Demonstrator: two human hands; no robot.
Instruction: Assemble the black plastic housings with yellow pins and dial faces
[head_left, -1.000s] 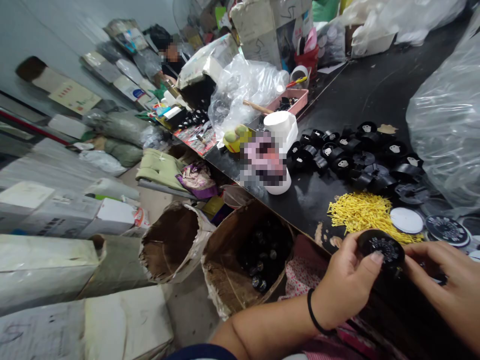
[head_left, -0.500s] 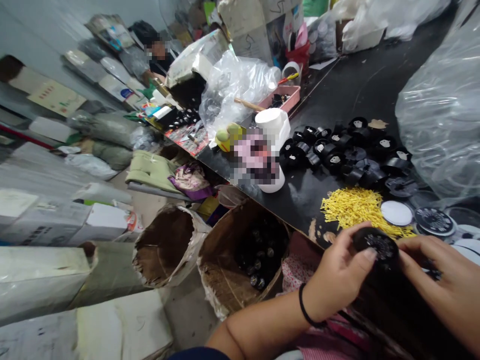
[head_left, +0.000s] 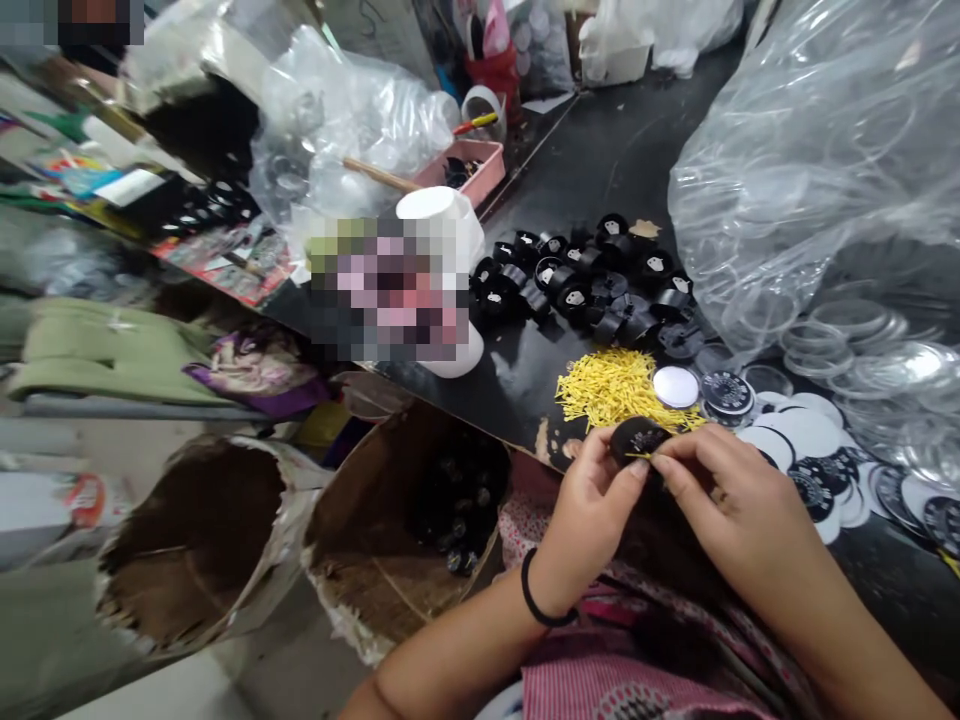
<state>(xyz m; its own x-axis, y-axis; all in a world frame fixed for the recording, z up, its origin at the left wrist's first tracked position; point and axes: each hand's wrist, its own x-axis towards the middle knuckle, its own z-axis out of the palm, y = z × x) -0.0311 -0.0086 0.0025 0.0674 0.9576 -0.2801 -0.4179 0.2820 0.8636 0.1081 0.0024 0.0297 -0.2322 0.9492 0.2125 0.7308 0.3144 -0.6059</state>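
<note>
My left hand (head_left: 589, 505) grips a round black dial case (head_left: 634, 432) with white print on its face. Against that face, a thin yellow pointer (head_left: 639, 456) is pinched between the thumb and fingertip of my right hand (head_left: 727, 490). Both hands are close together at the table edge. Just beyond them lies a heap of yellow pointers (head_left: 607, 390), with a white round lid (head_left: 676, 386) and a printed black disc (head_left: 726, 392) beside it. Several black round cases (head_left: 574, 270) are piled farther back.
White and black printed discs (head_left: 817, 480) spread to the right, near clear plastic rings (head_left: 855, 340) and a large clear bag (head_left: 795, 150). Left of my lap stand two worn cardboard drums (head_left: 330, 540), one containing dark round pieces. A pink tray (head_left: 480, 175) sits farther back.
The view has swung right and down. My right hand has come in against the dial case and now holds a yellow pointer at its face. My left hand keeps its hold.
</note>
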